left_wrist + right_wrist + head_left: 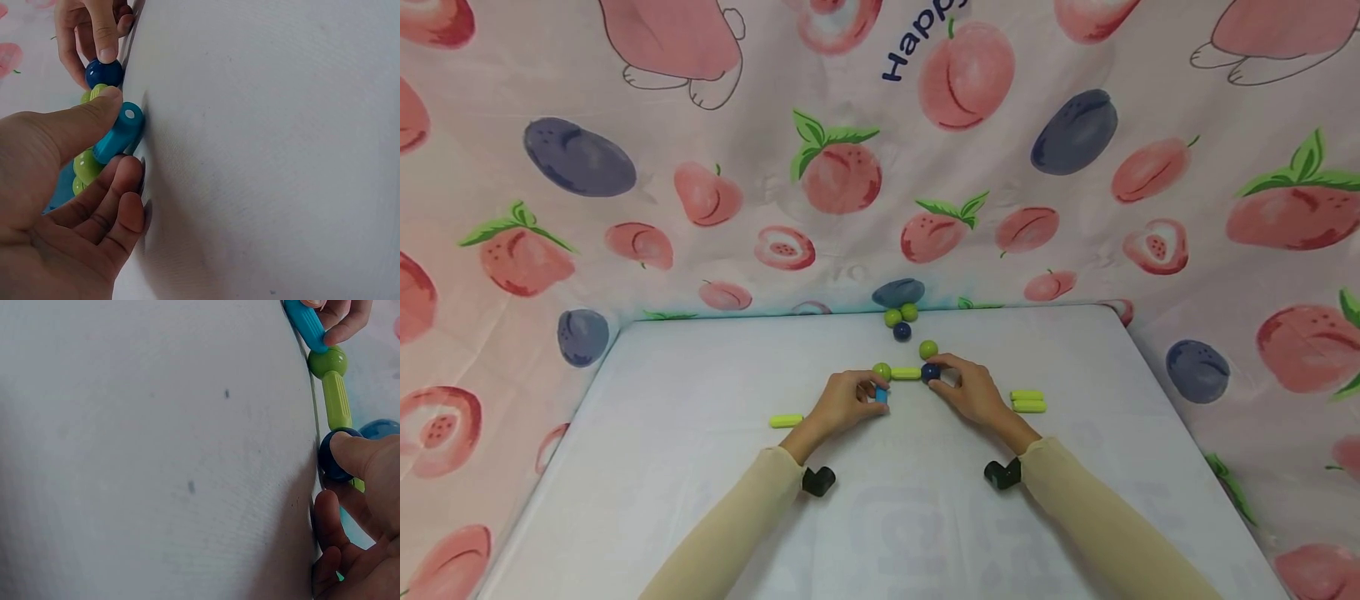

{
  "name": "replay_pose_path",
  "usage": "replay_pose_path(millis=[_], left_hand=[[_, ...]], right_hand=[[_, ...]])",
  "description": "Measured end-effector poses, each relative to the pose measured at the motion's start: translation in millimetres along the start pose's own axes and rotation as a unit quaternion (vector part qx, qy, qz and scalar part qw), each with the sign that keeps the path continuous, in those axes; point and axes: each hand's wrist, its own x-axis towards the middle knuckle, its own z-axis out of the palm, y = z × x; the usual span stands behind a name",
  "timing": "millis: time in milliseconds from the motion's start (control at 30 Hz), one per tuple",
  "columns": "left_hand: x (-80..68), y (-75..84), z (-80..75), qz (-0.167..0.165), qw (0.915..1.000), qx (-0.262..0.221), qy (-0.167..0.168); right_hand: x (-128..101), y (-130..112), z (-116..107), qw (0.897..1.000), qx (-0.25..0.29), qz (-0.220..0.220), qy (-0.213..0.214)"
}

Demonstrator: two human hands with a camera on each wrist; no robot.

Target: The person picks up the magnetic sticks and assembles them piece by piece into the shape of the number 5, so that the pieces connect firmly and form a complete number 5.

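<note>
A light blue rod (882, 396) is pinched between the thumb and fingers of my left hand (844, 403). In the right wrist view, the far end of this rod (307, 326) meets a green ball (327, 362). From that ball a yellow-green rod (906, 374) runs right to a dark blue ball (930, 372), forming one row on the table. My right hand (976, 392) pinches the dark blue ball, its thumb lying across it in the right wrist view. The left wrist view shows the blue rod's free end with a pale round spot.
Behind the row lie a loose green ball (928, 349), another dark blue ball (902, 332) and two more green balls (892, 317). Two yellow-green rods (1028, 407) lie right of my right hand, and one rod (786, 421) lies by my left wrist. Fruit-printed cloth (850, 100) hangs behind the white table.
</note>
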Motion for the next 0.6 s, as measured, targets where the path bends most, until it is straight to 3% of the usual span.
replay_pose_path(millis=[600], left_hand=[[-2.4, 1.5, -9.4, 0.012, 0.9998, 0.008, -0.015]], right_hand=[[0.7, 2.8, 1.5, 1.0, -0.002, 0.001, 0.004]])
